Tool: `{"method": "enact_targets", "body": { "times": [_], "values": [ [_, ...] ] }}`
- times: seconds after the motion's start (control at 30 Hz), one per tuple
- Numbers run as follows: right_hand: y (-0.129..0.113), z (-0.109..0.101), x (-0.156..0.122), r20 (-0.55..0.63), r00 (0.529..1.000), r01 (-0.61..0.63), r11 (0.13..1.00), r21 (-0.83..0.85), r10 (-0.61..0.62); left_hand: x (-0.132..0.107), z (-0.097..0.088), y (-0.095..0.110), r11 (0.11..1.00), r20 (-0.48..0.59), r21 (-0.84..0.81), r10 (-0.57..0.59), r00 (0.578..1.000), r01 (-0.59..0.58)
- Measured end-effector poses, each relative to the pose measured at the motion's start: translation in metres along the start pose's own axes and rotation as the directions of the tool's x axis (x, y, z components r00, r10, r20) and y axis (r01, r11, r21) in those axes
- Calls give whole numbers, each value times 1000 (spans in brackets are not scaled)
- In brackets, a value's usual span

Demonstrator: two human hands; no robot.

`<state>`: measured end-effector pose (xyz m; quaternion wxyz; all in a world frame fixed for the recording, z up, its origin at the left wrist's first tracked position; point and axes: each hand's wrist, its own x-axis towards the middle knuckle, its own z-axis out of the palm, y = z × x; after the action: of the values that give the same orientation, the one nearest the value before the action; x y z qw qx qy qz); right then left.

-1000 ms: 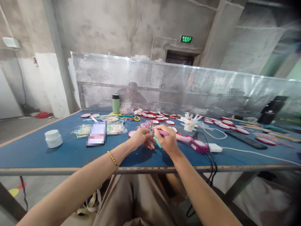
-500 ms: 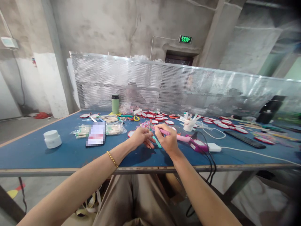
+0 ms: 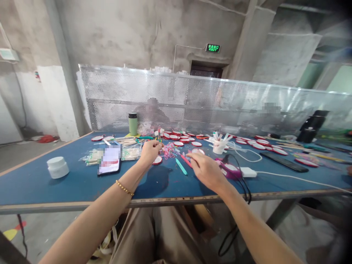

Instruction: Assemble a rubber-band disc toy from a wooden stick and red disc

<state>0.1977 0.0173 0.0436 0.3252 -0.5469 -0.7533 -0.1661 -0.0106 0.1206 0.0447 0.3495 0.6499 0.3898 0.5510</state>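
Currently, the left hand (image 3: 150, 152) is positioned over the worktop (image 3: 90, 190), left of centre, with a beaded bracelet (image 3: 124, 187) on the wrist. Its fingers are pressed together at the tips and pinch a slim coloured stick (image 3: 159, 134), which stands approximately upright above the fingertips. The lower end of the stick is hidden.

The right hand (image 3: 206, 169) is located right of centre, palm down, with the fingers bent toward a pink pen (image 3: 186, 161). Whether the fingers grip this pen or only lie beside it cannot be determined. A teal pen (image 3: 181, 167) rests on the worktop just left of the pink pen, at a similar slant.

A tangle of thin coloured bands (image 3: 169, 150) lies between the two hands, on their far side. One red-rimmed disc (image 3: 157, 160) lies flat just beside the left hand; a second round disc (image 3: 198, 151) lies behind the right hand. Further red-rimmed discs are grouped toward the rear.

A purple device (image 3: 230, 171) with a white plug (image 3: 248, 172) is located to the right of the right hand. A paper cup (image 3: 219, 148) containing white sticks stands behind the device. A phone (image 3: 109, 160) and a white jar (image 3: 57, 167) are located to the left.
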Motion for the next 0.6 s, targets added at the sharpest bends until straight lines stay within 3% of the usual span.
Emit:
{"method": "enact_targets", "body": {
  "times": [0.1,0.2,0.37,0.5,0.6],
  "values": [
    [-6,10,-4,151,986,-32,959,-283,77,1,-1,0,999,1,43,16,1000,-16],
    [-13,24,2,220,962,-56,903,-427,163,-1,0,-1,997,11,75,14,1000,-14],
    [-20,31,7,260,943,-62,879,-473,207,-1,-1,-4,996,0,90,25,1000,-25],
    [-26,25,2,204,973,-1,890,-456,106,-1,-3,-1,995,-9,83,51,999,-50],
    [-26,25,-2,280,958,70,901,-428,59,-1,-3,1,995,-11,74,62,998,-61]
  ]
}}
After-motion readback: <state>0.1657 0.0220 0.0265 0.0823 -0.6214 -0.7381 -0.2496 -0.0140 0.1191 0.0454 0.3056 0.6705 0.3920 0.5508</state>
